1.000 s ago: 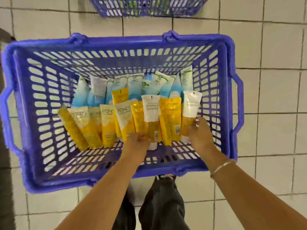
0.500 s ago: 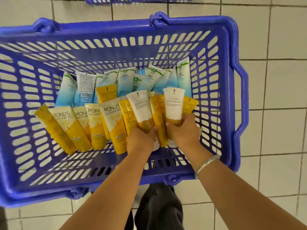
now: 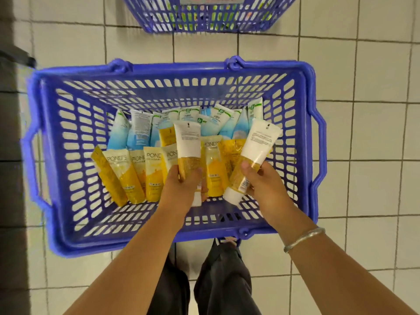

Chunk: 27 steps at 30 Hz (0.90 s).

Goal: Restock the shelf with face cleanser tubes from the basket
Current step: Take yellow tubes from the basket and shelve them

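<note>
A: Pale tiled floor (image 3: 375, 133), seen from the head camera looking straight down. A blue basket (image 3: 56, 155) sits on it, and a second basket (image 3: 204, 21) is cut off at the top edge.

B: Where are the tubes?

A: Yellow tubes (image 3: 136, 173) lie in a row on the basket floor, with blue tubes (image 3: 141, 130) behind them. No shelf is in view.

B: And the hands?

A: The left hand (image 3: 181, 189) has its fingers curled round one white-and-yellow tube (image 3: 188, 144). The right hand (image 3: 266, 189) grips another tube (image 3: 254, 155), tilted to the right.

B: What's different from a moment ago?

A: A second ago both hands were low among the row, just reaching for these tubes. Now both tubes are raised clear of the row, cap ends toward the person.

B: So the pick is made?

A: I'd judge so; carrying them to the shelf comes next. Plenty remain in the basket.
</note>
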### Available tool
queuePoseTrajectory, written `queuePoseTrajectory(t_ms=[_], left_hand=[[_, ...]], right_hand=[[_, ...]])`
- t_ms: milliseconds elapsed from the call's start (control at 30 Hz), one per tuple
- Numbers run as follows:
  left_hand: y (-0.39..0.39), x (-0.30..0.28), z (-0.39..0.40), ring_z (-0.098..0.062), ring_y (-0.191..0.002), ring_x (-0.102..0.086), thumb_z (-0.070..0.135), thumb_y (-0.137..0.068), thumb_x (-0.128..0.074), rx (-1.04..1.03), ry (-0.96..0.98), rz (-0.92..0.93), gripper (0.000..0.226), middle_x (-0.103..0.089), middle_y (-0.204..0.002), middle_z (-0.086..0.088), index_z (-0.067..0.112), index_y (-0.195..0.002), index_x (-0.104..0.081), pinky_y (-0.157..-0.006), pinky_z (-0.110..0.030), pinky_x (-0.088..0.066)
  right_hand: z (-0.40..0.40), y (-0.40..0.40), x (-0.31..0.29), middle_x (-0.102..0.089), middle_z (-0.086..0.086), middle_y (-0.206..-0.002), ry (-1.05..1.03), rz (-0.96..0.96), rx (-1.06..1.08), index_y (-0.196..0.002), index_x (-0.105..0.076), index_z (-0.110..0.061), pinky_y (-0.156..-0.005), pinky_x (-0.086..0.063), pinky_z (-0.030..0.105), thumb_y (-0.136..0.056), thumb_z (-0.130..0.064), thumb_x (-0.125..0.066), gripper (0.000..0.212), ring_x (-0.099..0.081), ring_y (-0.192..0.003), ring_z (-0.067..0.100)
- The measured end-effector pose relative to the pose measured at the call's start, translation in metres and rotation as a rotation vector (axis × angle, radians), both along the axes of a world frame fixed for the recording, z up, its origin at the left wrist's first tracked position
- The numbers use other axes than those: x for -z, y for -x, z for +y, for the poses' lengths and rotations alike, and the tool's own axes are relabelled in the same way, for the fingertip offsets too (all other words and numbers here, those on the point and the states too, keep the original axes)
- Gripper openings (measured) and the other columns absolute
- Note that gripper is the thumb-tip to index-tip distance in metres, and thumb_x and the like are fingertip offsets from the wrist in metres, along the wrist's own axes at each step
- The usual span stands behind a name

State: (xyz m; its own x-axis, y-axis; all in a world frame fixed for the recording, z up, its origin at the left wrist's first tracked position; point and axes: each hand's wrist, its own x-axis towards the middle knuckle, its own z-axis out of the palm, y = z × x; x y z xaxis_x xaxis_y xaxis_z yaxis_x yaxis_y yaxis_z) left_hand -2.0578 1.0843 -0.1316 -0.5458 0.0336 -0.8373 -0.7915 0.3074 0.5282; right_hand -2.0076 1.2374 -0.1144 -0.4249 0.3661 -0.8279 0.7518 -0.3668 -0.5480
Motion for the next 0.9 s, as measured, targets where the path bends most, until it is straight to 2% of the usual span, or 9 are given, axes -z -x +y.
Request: queuePoseTrajectory(t_ms=[133, 200, 333, 400, 533, 600, 667, 700, 900], left_hand=[[0.02, -0.051, -0.024, -0.016, -0.064, -0.066, 0.027, -0.089, -0.058, -0.046, -0.06, 0.122, 0.005, -0.066, -0.078, -0.005, 0.029, -0.09, -0.053, -0.056, -0.032, -0.055], [0.032, -0.081, -0.035, -0.021, -0.069, -0.066, 0.025, -0.089, -0.058, -0.078, -0.087, 0.187, 0.006, -0.066, -0.077, -0.005, 0.029, -0.088, -0.053, -0.061, -0.036, -0.055], [0.053, -0.153, -0.059, -0.015, -0.067, -0.065, 0.023, -0.089, -0.059, -0.179, -0.173, 0.248, 0.005, -0.065, -0.077, -0.001, 0.027, -0.091, -0.056, -0.053, -0.023, -0.053], [0.062, -0.192, -0.075, -0.014, -0.068, -0.068, 0.028, -0.088, -0.06, -0.223, -0.208, 0.242, 0.007, -0.068, -0.079, 0.0, 0.029, -0.095, -0.058, -0.055, -0.026, -0.055], [0.075, -0.276, -0.112, -0.011, -0.066, -0.069, 0.036, -0.079, -0.065, -0.289, -0.316, 0.267, 0.02, -0.071, -0.074, 0.004, 0.032, -0.098, -0.061, -0.057, -0.027, -0.053], [0.078, -0.318, -0.127, -0.011, -0.064, -0.067, 0.04, -0.07, -0.067, -0.34, -0.39, 0.286, 0.023, -0.07, -0.072, 0.004, 0.032, -0.092, -0.064, -0.054, -0.025, -0.052], [0.079, -0.356, -0.143, -0.012, -0.062, -0.066, 0.036, -0.07, -0.067, -0.407, -0.449, 0.324, 0.022, -0.069, -0.072, 0.002, 0.029, -0.091, -0.065, -0.052, -0.024, -0.052], [0.079, -0.374, -0.15, -0.012, -0.061, -0.065, 0.034, -0.071, -0.066, -0.449, -0.467, 0.346, 0.023, -0.068, -0.072, 0.0, 0.026, -0.092, -0.064, -0.051, -0.024, -0.051], [0.06, -0.472, -0.181, -0.012, -0.053, -0.063, 0.03, -0.076, -0.063, -0.661, -0.454, 0.489, 0.018, -0.066, -0.066, -0.001, 0.022, -0.093, -0.06, -0.046, -0.022, -0.05]], right_hand=[[-0.021, 0.019, -0.054, -0.064, 0.008, -0.114, 0.077, 0.077, 0.027, -0.117, -0.056, -0.016, -0.091, -0.051, 0.044, -0.09, -0.024, -0.055, 0.028, -0.062, -0.103, 0.023], [-0.034, 0.03, -0.084, -0.066, 0.003, -0.106, 0.091, 0.121, 0.004, -0.106, -0.059, -0.023, -0.083, -0.053, 0.039, -0.09, -0.025, -0.055, 0.017, -0.064, -0.097, 0.019], [-0.058, 0.055, -0.153, -0.071, -0.007, -0.087, 0.115, 0.206, -0.051, -0.092, -0.063, -0.026, -0.066, -0.053, 0.026, -0.089, -0.025, -0.057, 0.007, -0.068, -0.083, 0.011], [-0.068, 0.067, -0.193, -0.073, -0.007, -0.087, 0.136, 0.243, -0.076, -0.094, -0.064, -0.026, -0.069, -0.054, 0.029, -0.088, -0.026, -0.058, 0.009, -0.069, -0.082, 0.01], [-0.091, 0.088, -0.281, -0.07, 0.012, -0.102, 0.221, 0.315, -0.056, -0.104, -0.064, -0.019, -0.087, -0.052, 0.045, -0.076, -0.03, -0.063, 0.03, -0.065, -0.096, 0.028], [-0.099, 0.096, -0.32, -0.069, 0.011, -0.089, 0.246, 0.344, -0.054, -0.098, -0.063, -0.017, -0.072, -0.056, 0.041, -0.071, -0.034, -0.063, 0.032, -0.067, -0.079, 0.026], [-0.11, 0.105, -0.356, -0.066, 0.003, -0.067, 0.252, 0.376, -0.044, -0.09, -0.061, -0.02, -0.051, -0.055, 0.03, -0.08, -0.031, -0.059, 0.015, -0.064, -0.055, 0.016], [-0.116, 0.11, -0.373, -0.064, 0.001, -0.061, 0.254, 0.392, -0.041, -0.087, -0.06, -0.021, -0.046, -0.052, 0.027, -0.085, -0.028, -0.056, 0.009, -0.062, -0.05, 0.013], [-0.151, 0.127, -0.459, -0.068, 0.008, -0.069, 0.345, 0.542, -0.219, -0.095, -0.056, -0.017, -0.046, -0.051, 0.025, -0.091, -0.022, -0.048, 0.011, -0.06, -0.047, 0.017]])
